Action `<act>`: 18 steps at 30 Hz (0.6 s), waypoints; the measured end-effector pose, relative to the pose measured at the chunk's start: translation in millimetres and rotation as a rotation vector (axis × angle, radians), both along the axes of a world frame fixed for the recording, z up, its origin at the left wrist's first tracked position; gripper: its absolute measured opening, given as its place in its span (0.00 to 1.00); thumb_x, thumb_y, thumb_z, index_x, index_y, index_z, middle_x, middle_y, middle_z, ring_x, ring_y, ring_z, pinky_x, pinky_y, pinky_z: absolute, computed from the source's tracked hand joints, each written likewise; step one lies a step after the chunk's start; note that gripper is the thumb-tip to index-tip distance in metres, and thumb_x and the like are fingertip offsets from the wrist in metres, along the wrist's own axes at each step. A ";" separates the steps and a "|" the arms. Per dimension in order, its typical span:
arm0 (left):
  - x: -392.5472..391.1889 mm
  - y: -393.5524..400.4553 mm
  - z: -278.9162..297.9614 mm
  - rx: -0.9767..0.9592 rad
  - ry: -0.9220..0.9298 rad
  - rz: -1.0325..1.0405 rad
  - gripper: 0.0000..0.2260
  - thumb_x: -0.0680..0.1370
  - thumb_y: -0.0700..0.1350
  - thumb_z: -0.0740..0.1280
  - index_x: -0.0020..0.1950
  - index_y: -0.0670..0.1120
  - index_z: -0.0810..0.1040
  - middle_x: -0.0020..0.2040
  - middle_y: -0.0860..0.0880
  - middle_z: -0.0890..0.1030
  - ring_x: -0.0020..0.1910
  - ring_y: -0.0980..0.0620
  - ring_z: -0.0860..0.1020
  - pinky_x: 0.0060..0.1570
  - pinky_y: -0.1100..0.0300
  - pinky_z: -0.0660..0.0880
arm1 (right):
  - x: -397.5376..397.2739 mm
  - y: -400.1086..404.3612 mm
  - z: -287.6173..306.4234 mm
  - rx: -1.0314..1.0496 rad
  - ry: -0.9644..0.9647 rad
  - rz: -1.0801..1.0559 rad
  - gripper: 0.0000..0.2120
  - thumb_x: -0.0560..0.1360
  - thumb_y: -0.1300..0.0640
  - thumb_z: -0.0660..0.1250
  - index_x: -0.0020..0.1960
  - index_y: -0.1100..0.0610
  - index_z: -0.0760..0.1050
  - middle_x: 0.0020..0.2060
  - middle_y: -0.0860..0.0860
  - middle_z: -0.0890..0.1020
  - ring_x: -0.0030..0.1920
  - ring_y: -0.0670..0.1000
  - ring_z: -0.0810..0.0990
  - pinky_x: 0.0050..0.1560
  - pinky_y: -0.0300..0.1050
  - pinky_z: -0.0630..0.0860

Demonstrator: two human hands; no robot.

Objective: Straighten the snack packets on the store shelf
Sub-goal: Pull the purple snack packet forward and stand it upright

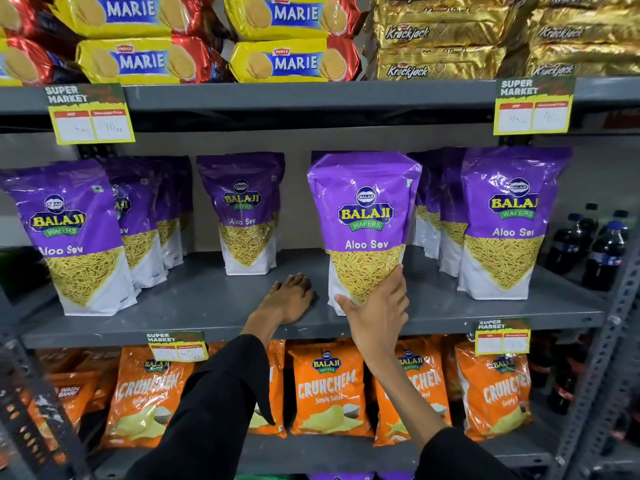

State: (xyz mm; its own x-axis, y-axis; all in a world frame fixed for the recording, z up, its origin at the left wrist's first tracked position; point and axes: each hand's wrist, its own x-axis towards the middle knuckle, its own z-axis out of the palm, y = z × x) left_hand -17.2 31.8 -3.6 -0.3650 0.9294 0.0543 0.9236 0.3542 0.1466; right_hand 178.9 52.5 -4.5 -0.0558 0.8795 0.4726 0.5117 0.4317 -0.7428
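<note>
Watching the head view. Middle shelf (214, 306) carries the purple Aloo Sev packets in front-to-back rows, all upright, labels facing out. Rows at far left (74, 237) and far right (509, 223) sit near the front edge; the centre-left packet (246, 213) stands further back, so the facing line is uneven there. My read: that's why the bare patch of shelf sits in front of it.

Right hand (375, 313) is on the centre-right packet (365, 226): thumb wrapped round the lower left corner, index finger running up the front panel, palm against the base. Hand partly spread, clamped on the packet. Grip is low, I'd guess to steer the base and square it to the edge without crushing the top. Packet stands upright, near the front edge; can't tell if its base is fully down on the shelf or slightly lifted.

Left hand (289, 299) lies palm-down on the bare shelf just left of that packet, fingers loosely extended, holding nothing. Not touching any packet. Looks like a brace, or a stop for lining up the row.

Hands are close but apart.

Orange Crunchem packets (329, 386) on the shelf below and the Marie (294, 60) packs above are untouched by either hand.
</note>
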 end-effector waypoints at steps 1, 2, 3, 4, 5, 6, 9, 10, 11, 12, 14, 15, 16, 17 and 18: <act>0.1 -0.4 0.6 0.000 -0.005 0.001 0.27 0.85 0.56 0.46 0.82 0.45 0.54 0.83 0.45 0.52 0.83 0.47 0.50 0.79 0.45 0.48 | 0.6 -0.7 -0.4 0.002 0.002 0.004 0.59 0.65 0.36 0.77 0.80 0.58 0.46 0.77 0.60 0.60 0.74 0.64 0.64 0.68 0.65 0.68; 0.0 -0.3 1.3 -0.008 -0.008 0.001 0.27 0.85 0.56 0.46 0.82 0.45 0.53 0.83 0.45 0.52 0.83 0.47 0.50 0.80 0.45 0.48 | 1.5 -0.9 -0.7 0.002 0.006 0.009 0.59 0.65 0.36 0.77 0.80 0.58 0.46 0.77 0.60 0.60 0.75 0.64 0.64 0.68 0.64 0.68; -0.2 -0.1 1.8 -0.022 -0.014 0.002 0.28 0.85 0.56 0.46 0.82 0.45 0.52 0.83 0.45 0.52 0.83 0.46 0.49 0.80 0.45 0.47 | 2.5 -0.8 -1.3 0.001 0.012 0.015 0.59 0.64 0.35 0.77 0.80 0.58 0.46 0.77 0.60 0.60 0.75 0.63 0.64 0.69 0.64 0.67; -0.4 0.5 2.6 -0.038 -0.021 0.002 0.28 0.85 0.56 0.47 0.82 0.45 0.51 0.84 0.45 0.51 0.83 0.46 0.48 0.80 0.45 0.47 | 4.1 -0.6 -2.2 0.003 0.022 0.022 0.59 0.64 0.35 0.77 0.80 0.58 0.46 0.77 0.60 0.60 0.75 0.63 0.63 0.69 0.64 0.67; -0.6 1.3 3.3 -0.053 -0.028 0.002 0.28 0.85 0.56 0.47 0.83 0.45 0.51 0.84 0.45 0.50 0.83 0.46 0.48 0.80 0.45 0.47 | 6.0 -0.4 -3.0 0.006 0.034 0.030 0.60 0.64 0.34 0.76 0.80 0.57 0.46 0.78 0.59 0.60 0.76 0.62 0.63 0.70 0.64 0.67; -0.8 2.1 4.4 -0.065 -0.036 0.002 0.29 0.85 0.57 0.47 0.83 0.45 0.50 0.84 0.45 0.49 0.83 0.46 0.47 0.79 0.45 0.46 | 8.0 -0.2 -3.8 0.009 0.050 0.041 0.60 0.64 0.33 0.76 0.80 0.57 0.46 0.78 0.59 0.60 0.76 0.62 0.62 0.71 0.63 0.67; -0.7 1.7 6.3 -0.077 -0.050 -0.008 0.30 0.84 0.57 0.49 0.83 0.45 0.50 0.84 0.45 0.48 0.83 0.45 0.46 0.79 0.44 0.46 | 12.3 3.3 -4.3 0.008 0.083 0.093 0.61 0.63 0.33 0.77 0.80 0.55 0.44 0.79 0.58 0.57 0.78 0.60 0.59 0.74 0.62 0.65; -0.2 0.9 5.7 -0.075 -0.047 -0.013 0.30 0.84 0.58 0.48 0.83 0.45 0.50 0.84 0.45 0.48 0.83 0.45 0.46 0.79 0.44 0.46 | 12.9 5.3 -3.9 0.005 0.090 0.116 0.62 0.63 0.34 0.78 0.80 0.55 0.44 0.79 0.57 0.57 0.79 0.60 0.57 0.75 0.62 0.64; 0.5 0.0 4.7 -0.071 -0.035 -0.016 0.29 0.84 0.57 0.48 0.83 0.45 0.50 0.84 0.45 0.48 0.83 0.45 0.46 0.79 0.44 0.46 | 13.3 7.4 -3.3 0.002 0.095 0.139 0.62 0.63 0.36 0.78 0.80 0.55 0.43 0.79 0.57 0.56 0.79 0.59 0.57 0.76 0.61 0.64; 1.4 -0.9 3.6 -0.067 -0.018 -0.017 0.29 0.84 0.57 0.48 0.83 0.45 0.49 0.84 0.45 0.48 0.83 0.45 0.46 0.79 0.45 0.46 | 13.3 9.3 -2.5 -0.002 0.097 0.158 0.62 0.63 0.37 0.79 0.81 0.55 0.43 0.79 0.57 0.56 0.79 0.59 0.56 0.76 0.61 0.64; 3.2 -3.2 2.0 -0.063 0.001 -0.010 0.29 0.84 0.57 0.46 0.83 0.46 0.48 0.84 0.45 0.47 0.83 0.46 0.46 0.80 0.45 0.46 | 12.1 11.9 -1.4 -0.013 0.103 0.177 0.62 0.63 0.40 0.80 0.81 0.54 0.42 0.79 0.57 0.56 0.79 0.59 0.57 0.75 0.61 0.65; 4.0 -4.3 1.6 -0.059 0.000 -0.005 0.29 0.84 0.57 0.45 0.83 0.46 0.47 0.84 0.46 0.47 0.83 0.46 0.46 0.80 0.45 0.46 | 11.3 12.4 -1.4 -0.015 0.108 0.180 0.62 0.63 0.41 0.81 0.81 0.54 0.42 0.79 0.57 0.57 0.78 0.60 0.58 0.74 0.61 0.66; 4.7 -5.1 1.4 -0.057 -0.003 0.000 0.29 0.84 0.57 0.45 0.83 0.46 0.47 0.84 0.46 0.47 0.83 0.46 0.45 0.80 0.45 0.46 | 10.1 12.5 -1.5 -0.015 0.112 0.179 0.62 0.64 0.42 0.81 0.81 0.55 0.42 0.78 0.58 0.57 0.78 0.60 0.59 0.73 0.60 0.66; 5.5 -5.7 1.5 -0.056 -0.005 0.003 0.29 0.84 0.58 0.45 0.83 0.46 0.47 0.84 0.46 0.47 0.83 0.47 0.45 0.80 0.45 0.45 | 8.8 12.6 -1.6 -0.014 0.113 0.177 0.61 0.64 0.43 0.81 0.81 0.56 0.42 0.78 0.58 0.57 0.78 0.61 0.59 0.73 0.60 0.66; 6.4 -6.3 1.9 -0.057 -0.008 0.005 0.29 0.84 0.58 0.44 0.83 0.46 0.47 0.84 0.47 0.47 0.83 0.47 0.45 0.80 0.46 0.45 | 7.5 12.8 -1.5 -0.014 0.112 0.173 0.61 0.64 0.43 0.81 0.81 0.56 0.42 0.78 0.59 0.57 0.77 0.61 0.59 0.73 0.60 0.66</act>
State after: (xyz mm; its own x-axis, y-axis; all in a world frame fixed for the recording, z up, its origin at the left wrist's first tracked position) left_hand -10.8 25.6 -1.7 -0.3695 0.9292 -0.0014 0.9208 0.3664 0.1336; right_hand 186.4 65.3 -6.1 -0.1546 0.8677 0.4725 0.3443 0.4955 -0.7974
